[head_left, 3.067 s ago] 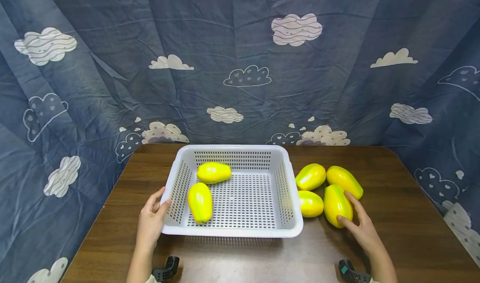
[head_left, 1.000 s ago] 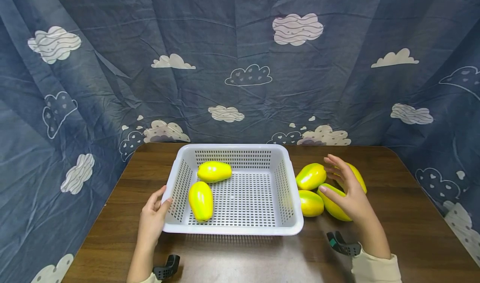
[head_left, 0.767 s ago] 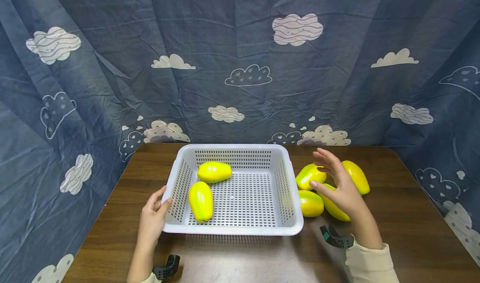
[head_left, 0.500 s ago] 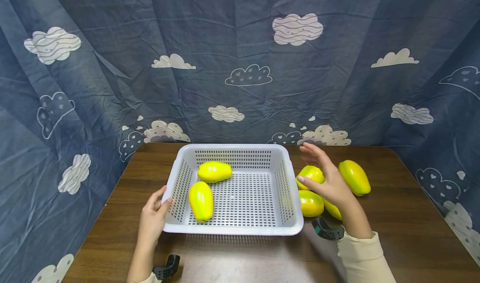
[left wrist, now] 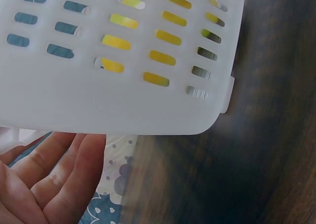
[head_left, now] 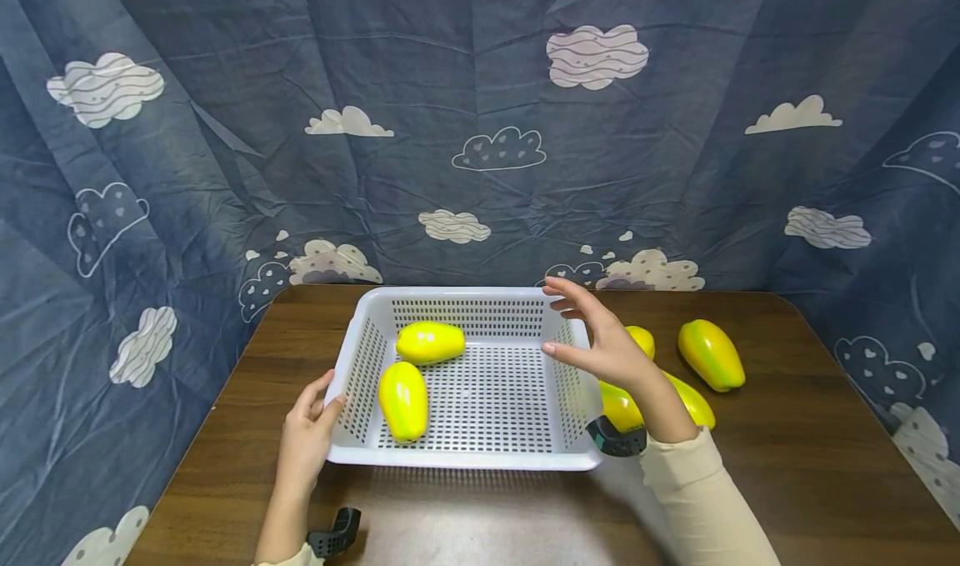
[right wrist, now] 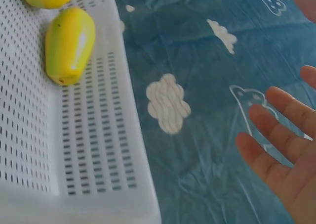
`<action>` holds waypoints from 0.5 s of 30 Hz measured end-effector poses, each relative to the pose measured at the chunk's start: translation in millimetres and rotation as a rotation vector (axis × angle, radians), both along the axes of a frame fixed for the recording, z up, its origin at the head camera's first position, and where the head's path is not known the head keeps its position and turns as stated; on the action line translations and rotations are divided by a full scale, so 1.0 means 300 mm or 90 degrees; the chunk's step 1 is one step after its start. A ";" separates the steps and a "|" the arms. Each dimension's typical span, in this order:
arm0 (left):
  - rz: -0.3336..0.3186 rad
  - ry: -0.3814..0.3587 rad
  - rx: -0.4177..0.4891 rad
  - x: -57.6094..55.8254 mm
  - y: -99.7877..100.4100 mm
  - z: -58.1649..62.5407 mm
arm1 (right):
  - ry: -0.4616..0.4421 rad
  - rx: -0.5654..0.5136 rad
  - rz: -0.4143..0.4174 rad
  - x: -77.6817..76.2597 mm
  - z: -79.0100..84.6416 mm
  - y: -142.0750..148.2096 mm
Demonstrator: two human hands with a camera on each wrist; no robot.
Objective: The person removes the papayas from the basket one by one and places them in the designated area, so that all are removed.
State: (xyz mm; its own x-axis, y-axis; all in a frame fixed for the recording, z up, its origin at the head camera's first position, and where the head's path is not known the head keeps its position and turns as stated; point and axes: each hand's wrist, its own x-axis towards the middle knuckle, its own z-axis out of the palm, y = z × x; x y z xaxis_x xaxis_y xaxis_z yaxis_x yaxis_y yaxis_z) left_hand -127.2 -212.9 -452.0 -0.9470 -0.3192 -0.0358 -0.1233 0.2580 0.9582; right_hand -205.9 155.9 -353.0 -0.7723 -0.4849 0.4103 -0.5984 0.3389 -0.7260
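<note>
A white perforated plastic basket (head_left: 465,461) stands on the table with two yellow-green papayas in its left half: one papaya (head_left: 431,343) at the back, another papaya (head_left: 403,402) nearer the front. My left hand (head_left: 306,428) holds the basket's left rim, fingers reaching under it in the left wrist view. Over the basket's right rim hovers my right hand (head_left: 607,345), its fingers spread and nothing in them. Behind that hand and forearm, several more papayas lie on the table, including a papaya (head_left: 711,355) at the far right and a partly hidden papaya (head_left: 693,401).
The brown wooden table (head_left: 810,466) reaches back to a dark blue curtain (head_left: 487,91) printed with clouds. Black wrist mounts, one on the left (head_left: 335,533) and one on the right (head_left: 617,438), stick out from the forearms.
The right hand has let go of a papaya in the right-hand group and moved left to above the basket's right rim. Two papayas there have shifted slightly. The left hand stays put.
</note>
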 end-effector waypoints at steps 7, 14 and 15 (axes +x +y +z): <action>0.000 -0.002 0.000 -0.003 0.002 0.002 | -0.032 0.035 0.031 -0.057 -0.050 -0.065; 0.003 -0.006 0.001 -0.001 0.000 0.000 | -0.045 0.062 0.072 -0.084 -0.064 -0.156; 0.002 -0.006 0.000 -0.001 0.001 -0.001 | -0.050 0.068 0.076 -0.087 -0.067 -0.167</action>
